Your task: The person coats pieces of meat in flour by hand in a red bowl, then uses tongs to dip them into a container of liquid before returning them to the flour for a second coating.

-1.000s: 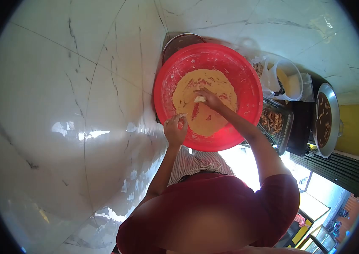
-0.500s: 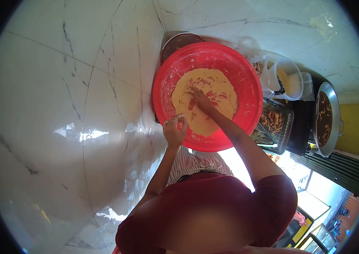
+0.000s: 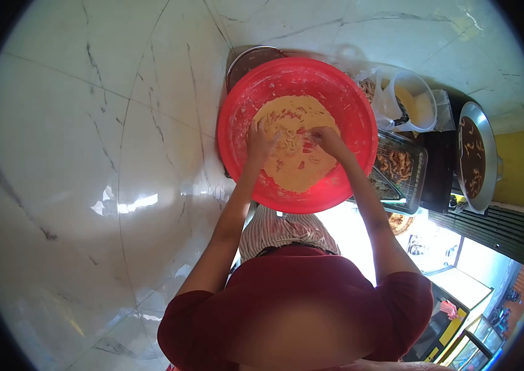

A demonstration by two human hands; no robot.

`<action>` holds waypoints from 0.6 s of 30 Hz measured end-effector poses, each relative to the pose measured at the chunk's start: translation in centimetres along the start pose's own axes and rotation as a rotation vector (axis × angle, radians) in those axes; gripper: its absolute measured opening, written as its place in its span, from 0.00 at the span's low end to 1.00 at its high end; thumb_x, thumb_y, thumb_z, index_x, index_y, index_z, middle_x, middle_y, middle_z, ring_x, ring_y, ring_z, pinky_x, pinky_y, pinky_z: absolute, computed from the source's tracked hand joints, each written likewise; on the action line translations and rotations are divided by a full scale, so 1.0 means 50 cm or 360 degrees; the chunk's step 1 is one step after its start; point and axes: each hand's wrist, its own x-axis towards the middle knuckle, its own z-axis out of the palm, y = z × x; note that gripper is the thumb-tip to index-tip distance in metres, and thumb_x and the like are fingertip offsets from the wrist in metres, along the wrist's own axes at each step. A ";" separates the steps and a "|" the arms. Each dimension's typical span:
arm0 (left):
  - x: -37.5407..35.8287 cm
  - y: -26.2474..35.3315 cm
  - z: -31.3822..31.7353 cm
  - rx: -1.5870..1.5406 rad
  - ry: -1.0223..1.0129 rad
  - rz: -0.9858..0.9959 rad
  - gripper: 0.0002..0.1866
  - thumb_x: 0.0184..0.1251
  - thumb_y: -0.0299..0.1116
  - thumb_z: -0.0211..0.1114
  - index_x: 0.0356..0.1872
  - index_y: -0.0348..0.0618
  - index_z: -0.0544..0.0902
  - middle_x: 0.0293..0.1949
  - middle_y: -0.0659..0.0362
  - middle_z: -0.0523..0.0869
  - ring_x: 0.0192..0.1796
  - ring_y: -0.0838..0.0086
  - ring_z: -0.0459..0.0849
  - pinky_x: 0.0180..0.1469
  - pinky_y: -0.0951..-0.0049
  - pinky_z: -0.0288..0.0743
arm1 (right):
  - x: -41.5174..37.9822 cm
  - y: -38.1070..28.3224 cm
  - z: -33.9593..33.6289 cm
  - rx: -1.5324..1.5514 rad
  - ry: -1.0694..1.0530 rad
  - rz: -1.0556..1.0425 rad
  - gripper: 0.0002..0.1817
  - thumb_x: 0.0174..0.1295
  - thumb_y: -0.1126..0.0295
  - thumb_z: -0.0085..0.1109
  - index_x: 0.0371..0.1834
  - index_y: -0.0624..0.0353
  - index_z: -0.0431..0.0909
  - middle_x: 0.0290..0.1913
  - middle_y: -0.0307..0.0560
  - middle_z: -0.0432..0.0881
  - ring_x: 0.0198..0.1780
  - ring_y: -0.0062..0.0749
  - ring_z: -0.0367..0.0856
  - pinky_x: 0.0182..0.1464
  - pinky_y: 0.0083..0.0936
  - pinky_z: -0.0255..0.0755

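Observation:
A large red basin [image 3: 361,117] holds a layer of yellowish flour [image 3: 299,173] with small strips in it, and patches of red bottom show through. Over the left part of the flour is my left hand [image 3: 260,143], its fingers apart and nothing seen in them. My right hand [image 3: 327,140] is at the right part of the flour with its fingers bent together; whether it holds anything is too small to tell. Between the two hands lie a few flour-coated strips [image 3: 290,141].
To the right stand a clear tub [image 3: 424,110] of pale liquid, a plastic bag [image 3: 370,89], a wire-rack tray [image 3: 419,179] with fried pieces, and a wide pan [image 3: 487,133] of dark oil with pieces frying. A round lid [image 3: 243,62] leans behind the basin.
My left hand has moved from the basin's near left rim in over the flour. My right hand has shifted right, and its spread fingers have drawn together.

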 end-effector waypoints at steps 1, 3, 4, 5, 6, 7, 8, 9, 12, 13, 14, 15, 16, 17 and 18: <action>0.020 -0.010 0.029 0.0134 -0.0041 -0.0049 0.38 0.56 0.55 0.60 0.64 0.47 0.63 0.65 0.42 0.59 0.66 0.51 0.60 0.67 0.53 0.50 | -0.019 0.010 0.000 0.0089 0.0112 -0.0044 0.16 0.54 0.76 0.58 0.47 0.62 0.77 0.31 0.50 0.81 0.36 0.36 0.82 0.40 0.28 0.74; 0.030 -0.034 0.090 0.0405 -0.0049 0.0059 0.42 0.55 0.59 0.58 0.67 0.49 0.58 0.68 0.44 0.53 0.69 0.51 0.52 0.68 0.54 0.49 | -0.056 0.016 0.012 0.0288 0.0460 0.0008 0.14 0.55 0.76 0.57 0.46 0.63 0.77 0.30 0.50 0.81 0.33 0.33 0.81 0.36 0.26 0.74; 0.039 -0.032 0.107 0.0542 -0.0048 0.0117 0.44 0.55 0.61 0.58 0.69 0.49 0.55 0.69 0.45 0.50 0.71 0.51 0.48 0.68 0.54 0.49 | -0.073 0.016 0.014 0.0388 0.0638 0.0028 0.13 0.55 0.76 0.57 0.45 0.64 0.78 0.30 0.50 0.81 0.31 0.32 0.81 0.34 0.25 0.74; 0.034 -0.032 0.124 0.0583 -0.0110 0.0247 0.43 0.56 0.59 0.57 0.69 0.50 0.54 0.70 0.47 0.49 0.71 0.52 0.47 0.68 0.55 0.49 | -0.091 0.017 0.013 0.0510 0.0651 0.0050 0.13 0.55 0.76 0.57 0.45 0.64 0.78 0.29 0.50 0.81 0.29 0.30 0.80 0.33 0.24 0.73; 0.017 -0.027 0.133 0.0629 -0.0168 0.0379 0.42 0.58 0.58 0.57 0.69 0.51 0.53 0.70 0.49 0.48 0.72 0.54 0.46 0.68 0.55 0.50 | -0.102 0.014 0.010 0.0637 0.0664 0.0064 0.13 0.55 0.76 0.58 0.44 0.65 0.78 0.28 0.49 0.80 0.27 0.29 0.80 0.31 0.24 0.73; 0.003 -0.026 0.148 0.0670 -0.0224 0.0506 0.41 0.59 0.56 0.56 0.70 0.51 0.53 0.71 0.50 0.48 0.72 0.55 0.45 0.68 0.56 0.50 | -0.115 0.005 0.002 0.0758 0.0671 0.0078 0.13 0.55 0.75 0.58 0.44 0.65 0.78 0.27 0.48 0.80 0.26 0.28 0.79 0.30 0.23 0.73; -0.004 -0.024 0.163 0.0670 -0.0266 0.0665 0.37 0.61 0.53 0.56 0.68 0.51 0.56 0.70 0.51 0.51 0.71 0.56 0.48 0.68 0.57 0.51 | -0.129 -0.003 -0.008 0.0759 0.0644 0.0205 0.12 0.55 0.75 0.59 0.43 0.65 0.79 0.27 0.48 0.80 0.25 0.27 0.79 0.30 0.22 0.72; -0.006 -0.033 0.183 0.0674 -0.0309 0.0827 0.33 0.62 0.49 0.55 0.66 0.50 0.60 0.69 0.52 0.55 0.71 0.57 0.51 0.68 0.57 0.51 | -0.143 -0.031 -0.024 0.0766 0.0619 0.0330 0.12 0.55 0.74 0.60 0.43 0.65 0.79 0.26 0.47 0.80 0.25 0.25 0.78 0.29 0.21 0.72; -0.003 -0.032 0.189 0.0352 -0.0316 0.1054 0.21 0.64 0.40 0.53 0.58 0.48 0.72 0.63 0.52 0.66 0.65 0.58 0.62 0.64 0.60 0.57 | -0.161 -0.054 -0.044 0.0434 0.0602 0.0459 0.10 0.56 0.70 0.61 0.38 0.65 0.79 0.22 0.43 0.78 0.26 0.19 0.77 0.29 0.18 0.69; -0.001 -0.024 0.183 0.0188 -0.0294 0.1083 0.18 0.65 0.37 0.53 0.54 0.47 0.76 0.60 0.52 0.70 0.63 0.58 0.66 0.63 0.61 0.60 | -0.164 -0.054 -0.046 0.0263 0.0604 0.0458 0.10 0.57 0.69 0.62 0.36 0.65 0.79 0.20 0.41 0.77 0.27 0.17 0.77 0.28 0.17 0.68; 0.004 -0.013 0.180 0.0063 -0.0389 0.0841 0.16 0.64 0.37 0.54 0.51 0.46 0.77 0.57 0.52 0.73 0.59 0.58 0.69 0.60 0.61 0.62 | -0.164 -0.051 -0.043 0.0278 0.0644 0.0408 0.11 0.56 0.68 0.62 0.36 0.65 0.80 0.22 0.43 0.78 0.27 0.21 0.77 0.29 0.20 0.69; 0.008 0.038 0.143 -0.0060 -0.0480 0.0597 0.14 0.63 0.36 0.54 0.47 0.45 0.79 0.54 0.51 0.75 0.56 0.57 0.72 0.58 0.61 0.65 | -0.162 -0.045 -0.036 0.0293 0.0684 0.0358 0.12 0.55 0.66 0.63 0.36 0.65 0.80 0.24 0.46 0.79 0.27 0.24 0.78 0.30 0.23 0.70; 0.013 0.067 0.122 -0.0180 -0.0567 0.0352 0.13 0.63 0.36 0.55 0.44 0.44 0.81 0.51 0.51 0.77 0.52 0.57 0.75 0.55 0.62 0.67 | -0.159 -0.037 -0.028 0.0308 0.0725 0.0306 0.13 0.55 0.65 0.63 0.36 0.64 0.80 0.26 0.48 0.81 0.27 0.28 0.79 0.32 0.27 0.71; 0.021 0.063 0.122 -0.0114 -0.0429 0.0409 0.13 0.62 0.37 0.56 0.44 0.43 0.80 0.51 0.51 0.77 0.51 0.57 0.75 0.53 0.62 0.68 | -0.148 -0.018 -0.012 0.0330 0.0798 0.0293 0.14 0.54 0.64 0.64 0.34 0.65 0.80 0.25 0.47 0.80 0.28 0.28 0.79 0.32 0.26 0.71; 0.031 0.052 0.125 -0.0048 -0.0290 0.0468 0.14 0.61 0.37 0.57 0.45 0.43 0.80 0.51 0.50 0.77 0.49 0.57 0.76 0.51 0.62 0.69 | -0.130 0.005 0.006 0.0354 0.0873 0.0279 0.14 0.53 0.63 0.65 0.32 0.65 0.80 0.25 0.46 0.80 0.28 0.27 0.79 0.32 0.25 0.70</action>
